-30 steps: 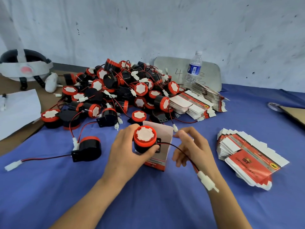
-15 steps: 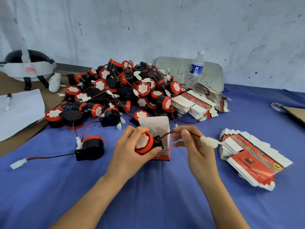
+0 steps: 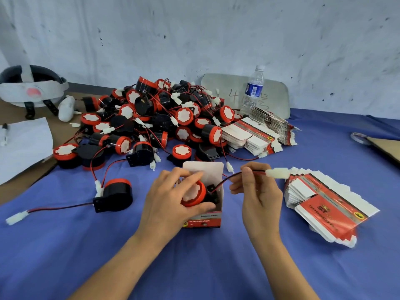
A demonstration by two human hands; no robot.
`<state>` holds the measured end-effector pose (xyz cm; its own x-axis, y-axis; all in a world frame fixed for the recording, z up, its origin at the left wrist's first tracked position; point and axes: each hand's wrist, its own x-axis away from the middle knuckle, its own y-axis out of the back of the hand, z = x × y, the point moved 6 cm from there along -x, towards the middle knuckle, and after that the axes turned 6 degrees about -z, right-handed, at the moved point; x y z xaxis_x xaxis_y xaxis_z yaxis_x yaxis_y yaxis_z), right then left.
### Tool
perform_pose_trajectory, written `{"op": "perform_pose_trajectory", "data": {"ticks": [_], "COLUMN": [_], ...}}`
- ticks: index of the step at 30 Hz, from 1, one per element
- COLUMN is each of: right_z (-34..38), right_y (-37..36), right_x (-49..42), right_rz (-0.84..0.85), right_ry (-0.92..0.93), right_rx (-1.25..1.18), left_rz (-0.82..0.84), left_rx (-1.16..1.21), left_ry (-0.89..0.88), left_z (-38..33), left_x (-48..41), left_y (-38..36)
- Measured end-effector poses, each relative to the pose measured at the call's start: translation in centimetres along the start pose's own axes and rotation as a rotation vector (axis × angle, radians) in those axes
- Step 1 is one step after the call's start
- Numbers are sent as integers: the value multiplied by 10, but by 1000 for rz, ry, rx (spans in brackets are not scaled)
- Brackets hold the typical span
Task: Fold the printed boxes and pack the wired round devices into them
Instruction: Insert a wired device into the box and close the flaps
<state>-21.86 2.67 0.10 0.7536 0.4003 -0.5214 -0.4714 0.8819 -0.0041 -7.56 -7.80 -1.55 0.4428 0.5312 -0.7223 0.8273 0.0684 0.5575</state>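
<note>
**On the blue table: device half in its box**

On the near middle of the table [image 3: 65, 245], head view. A small printed box [image 3: 207, 219] stands upright, top flap raised, red band with writing on the near face.

- Left hand [image 3: 168, 198]: fingers and thumb curled around a round device [image 3: 193, 194] with a red rim, a white face and a black body. The device sits tilted in the open mouth of the box, partly inside.
- Right hand [image 3: 257, 191]: pinching the device's red-and-black wire [image 3: 227, 179] between thumb and fingertips, just right of the box. The wire runs from the device up to the pinch. Its white plug [image 3: 278, 173] sticks out to the right of the fingers.

Around them:
- A loose device [image 3: 116, 194] lies on its side left of the left hand, its wire trailing left.
- A heap of devices [image 3: 164, 118] sits behind the box, wires tangled.
- A fanned stack of flat boxes [image 3: 324, 202] lies right of the right hand.
- More flat boxes [image 3: 255, 135] lie against the heap's right edge.
- A water bottle [image 3: 253, 87] stands upright behind those.
- At far left are a white headset [image 3: 32, 87] and a sheet of paper [image 3: 23, 146].
</note>
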Motion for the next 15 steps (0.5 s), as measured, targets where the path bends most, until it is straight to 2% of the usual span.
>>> {"op": "perform_pose_trajectory", "data": {"ticks": [4,9,12,15], "right_z": [14,22,24,24], "right_y": [-5,-2,-2,-5], "right_x": [7,5,4,7], "right_rz": [18,5,-8,44], "right_ry": [155,408,490,498], "right_rx": [-3,211,322,329], "left_rz": [-28,100,181,257], "left_rx": [-104,-144,-85,31], "left_ry": [-74,-12,64,160], "left_z": [-7,-7,-4,-2], "left_x": [1,3,6,11], "left_y": [-1,-3,-6,-10]}}
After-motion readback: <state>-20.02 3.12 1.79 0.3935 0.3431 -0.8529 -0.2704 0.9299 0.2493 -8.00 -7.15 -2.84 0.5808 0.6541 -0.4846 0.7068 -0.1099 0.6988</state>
